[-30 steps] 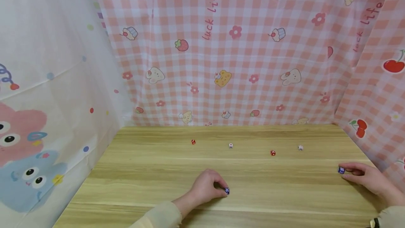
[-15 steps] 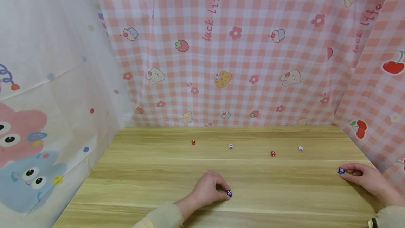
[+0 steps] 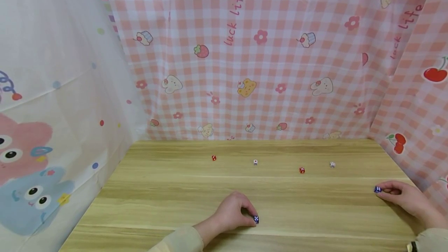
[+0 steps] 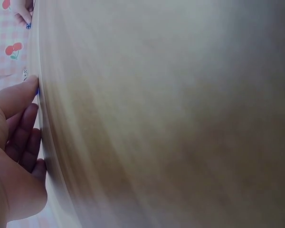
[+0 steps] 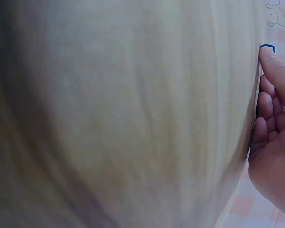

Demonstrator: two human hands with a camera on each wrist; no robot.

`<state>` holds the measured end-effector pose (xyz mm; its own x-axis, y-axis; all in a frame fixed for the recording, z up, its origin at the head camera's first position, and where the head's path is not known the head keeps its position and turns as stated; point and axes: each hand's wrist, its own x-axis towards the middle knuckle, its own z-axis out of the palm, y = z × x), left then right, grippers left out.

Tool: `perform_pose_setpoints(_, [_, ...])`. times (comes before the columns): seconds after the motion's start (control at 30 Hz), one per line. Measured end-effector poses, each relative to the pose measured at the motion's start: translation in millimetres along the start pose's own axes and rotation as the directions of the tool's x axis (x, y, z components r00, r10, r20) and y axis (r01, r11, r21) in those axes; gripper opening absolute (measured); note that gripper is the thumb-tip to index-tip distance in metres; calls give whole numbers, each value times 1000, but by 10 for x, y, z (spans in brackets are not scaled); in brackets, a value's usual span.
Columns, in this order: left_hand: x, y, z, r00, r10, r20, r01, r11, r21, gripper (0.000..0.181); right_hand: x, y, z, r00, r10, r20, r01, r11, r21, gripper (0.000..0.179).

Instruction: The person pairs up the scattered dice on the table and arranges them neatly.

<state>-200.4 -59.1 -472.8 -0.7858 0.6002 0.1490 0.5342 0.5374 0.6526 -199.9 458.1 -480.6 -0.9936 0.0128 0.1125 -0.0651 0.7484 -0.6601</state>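
Near the front middle of the table in the head view, my left hand (image 3: 233,214) pinches a blue die (image 3: 256,219) with white pips between thumb and finger. Far to the right, my right hand (image 3: 406,196) holds a second blue die (image 3: 377,189) at its fingertips. Only a sliver of blue shows past the thumb in the left wrist view. The right wrist view has the blue die's edge (image 5: 269,48) just beyond the thumb tip.
Across the back of the wooden table (image 3: 168,189) lie a red die (image 3: 214,158), a white die (image 3: 255,162), another red die (image 3: 302,170) and another white die (image 3: 332,164). Behind stands a pink checked cloth (image 3: 210,69); a printed white cloth (image 3: 77,108) hangs at the left.
My left hand has slid slightly to the right and closer to the front edge, carrying its blue die. My right hand and its die stay almost in place.
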Motion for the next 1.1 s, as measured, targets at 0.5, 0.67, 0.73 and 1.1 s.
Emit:
perform_pose_setpoints(0.5, [9,-2,5,1000,10,7,-10,1000,14,16,-2,-28,3,999,31,43,-28,997,-76,26])
perform_pose_setpoints(0.67, [22,-10,4,1000,14,12,-14,1000,14,15,-7,-88,51,996,-30,85,34,998,-46,21])
perform_pose_setpoints(0.73, [21,-8,3,1000,14,14,-14,1000,17,15,-11,-119,76,994,-54,91,57,998,-25,19])
perform_pose_setpoints(1.1, [22,-6,3,1000,23,15,-23,999,26,15,-14,-219,255,960,-245,134,235,968,89,7])
